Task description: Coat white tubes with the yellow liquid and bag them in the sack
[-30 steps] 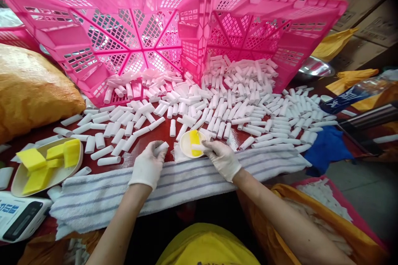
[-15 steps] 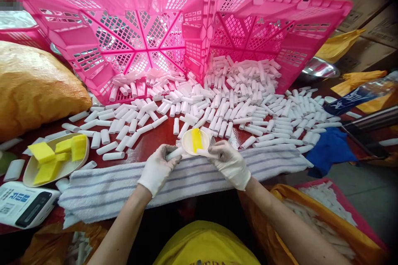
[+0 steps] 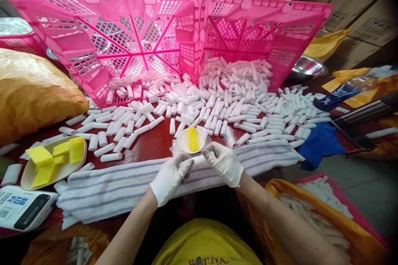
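Observation:
In front of me my left hand [image 3: 170, 177] and my right hand [image 3: 225, 163], both in white gloves, are closed on a white tube [image 3: 198, 160] held level between them. My left fingers grip its left end and my right fingers pinch the other end. Whether it is one tube or two joined end to end I cannot make out. Just beyond the tube stands a small white bowl [image 3: 183, 142] with a yellow sponge strip [image 3: 192, 138] in it. A striped towel [image 3: 124, 182] lies under my hands.
Many white tubes [image 3: 217, 107] cover the red table, spilling from tipped pink crates [image 3: 199, 41]. At left are a dish [image 3: 81, 155] of yellow sponges, a white device [image 3: 26, 207] and an orange sack [image 3: 37, 95]. A blue cloth [image 3: 321, 143] lies at right.
My hands have come closer together and a little nearer to me. Earlier each held a tube apart at the bowl's near side; now a tube spans between them.

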`<state>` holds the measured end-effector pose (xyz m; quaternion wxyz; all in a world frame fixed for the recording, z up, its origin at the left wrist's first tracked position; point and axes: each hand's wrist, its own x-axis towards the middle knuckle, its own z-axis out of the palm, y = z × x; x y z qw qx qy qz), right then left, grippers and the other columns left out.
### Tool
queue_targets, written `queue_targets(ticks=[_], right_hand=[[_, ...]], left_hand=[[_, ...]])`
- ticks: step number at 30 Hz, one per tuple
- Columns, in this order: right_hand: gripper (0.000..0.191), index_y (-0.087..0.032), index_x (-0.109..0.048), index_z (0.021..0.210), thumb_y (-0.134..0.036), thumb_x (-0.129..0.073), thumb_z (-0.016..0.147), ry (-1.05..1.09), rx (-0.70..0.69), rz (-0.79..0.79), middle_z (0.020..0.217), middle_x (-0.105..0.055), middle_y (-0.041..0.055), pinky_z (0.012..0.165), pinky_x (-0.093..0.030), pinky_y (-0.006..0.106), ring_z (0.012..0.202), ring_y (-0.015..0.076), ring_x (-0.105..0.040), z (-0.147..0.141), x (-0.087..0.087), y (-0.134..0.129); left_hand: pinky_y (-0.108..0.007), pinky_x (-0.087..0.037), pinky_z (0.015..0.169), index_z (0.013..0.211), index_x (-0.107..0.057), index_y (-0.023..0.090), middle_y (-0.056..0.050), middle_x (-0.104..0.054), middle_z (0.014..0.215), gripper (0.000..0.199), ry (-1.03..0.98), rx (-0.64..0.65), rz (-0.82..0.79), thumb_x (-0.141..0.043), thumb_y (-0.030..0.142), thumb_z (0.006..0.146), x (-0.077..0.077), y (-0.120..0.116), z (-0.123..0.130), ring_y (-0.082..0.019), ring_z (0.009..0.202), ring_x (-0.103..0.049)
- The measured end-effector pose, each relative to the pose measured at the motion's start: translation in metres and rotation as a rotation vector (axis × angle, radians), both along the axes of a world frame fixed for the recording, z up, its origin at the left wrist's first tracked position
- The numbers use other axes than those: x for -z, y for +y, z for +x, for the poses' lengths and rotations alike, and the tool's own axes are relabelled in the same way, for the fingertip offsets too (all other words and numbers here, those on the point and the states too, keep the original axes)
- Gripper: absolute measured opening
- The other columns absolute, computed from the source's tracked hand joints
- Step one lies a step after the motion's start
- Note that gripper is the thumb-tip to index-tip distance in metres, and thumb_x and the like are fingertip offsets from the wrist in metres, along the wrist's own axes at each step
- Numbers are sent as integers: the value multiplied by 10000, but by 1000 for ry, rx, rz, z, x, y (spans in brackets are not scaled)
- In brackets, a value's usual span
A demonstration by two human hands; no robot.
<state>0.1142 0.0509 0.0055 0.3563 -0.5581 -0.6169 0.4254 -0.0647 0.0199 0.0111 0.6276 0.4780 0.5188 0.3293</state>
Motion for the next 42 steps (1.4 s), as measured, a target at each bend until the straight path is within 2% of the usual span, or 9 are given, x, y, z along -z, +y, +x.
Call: queue_targets(ticks=[7,13,17,21,28,33,36,39,42], right_hand=[[487,-188,-470,595,-641,-550,755,157,140,-141,497,-395,-38,410,-267,218,460,80,-346,7,10,18],[472,-163,-605,695,-625,-538,764,217,196,-173,478,-428,-32,401,-302,225,434,89,-369,1,20,30],[304,-178,-661,943,-439,-549,835,180,57,114,838,-652,43,674,-501,277,731,158,-603,-3,29,40],[195,-215,-674,978,-284,-593,814,-72,-133,474,973,-645,68,860,-483,355,919,193,-589,4,48,52],[410,-145,-549,1186,-399,-525,865,-191,-40,255,743,-592,20,671,-506,300,643,147,-553,9,52,50],[545,-124,-517,1273,-474,-536,856,-359,-53,342,1035,-640,124,841,-501,383,917,245,-613,12,52,42],[452,-184,-527,1280,-395,-531,880,-312,-111,430,1154,-620,104,907,-487,370,1023,232,-601,11,65,39],[294,-210,-628,1133,-336,-542,882,-269,-99,510,1000,-662,74,841,-508,328,908,193,-622,11,70,40],[224,-236,-693,1018,-301,-521,892,-390,-184,612,867,-653,72,724,-494,322,790,187,-595,14,58,40]], left_hand=[[-207,-266,445,742,-462,182,50,-432,544,448,73,-153,-57,-519,626,767,-2,3,-10,-76,463,-346],[-196,-288,461,766,-487,179,47,-478,600,460,58,-286,-9,-537,636,750,8,13,-23,-73,486,-373],[-187,-277,453,759,-473,179,51,-474,602,427,30,-270,-12,-529,602,784,16,17,-30,-63,477,-354],[-190,-301,466,798,-504,176,39,-490,628,421,39,-296,15,-548,595,774,23,20,-36,-72,501,-391],[-195,-305,471,795,-515,174,31,-502,646,411,46,-260,6,-539,584,783,23,21,-39,-76,505,-397],[-203,-315,486,790,-515,174,27,-516,653,389,67,-233,6,-534,563,799,22,20,-39,-79,515,-404],[-199,-314,491,792,-511,175,31,-511,652,375,78,-223,20,-520,548,818,22,20,-38,-76,521,-400],[-196,-312,489,785,-508,176,39,-501,640,369,78,-225,19,-524,543,818,23,21,-37,-73,515,-395],[-195,-326,493,821,-533,178,44,-503,634,369,97,-237,14,-546,546,800,24,21,-36,-75,519,-407]])
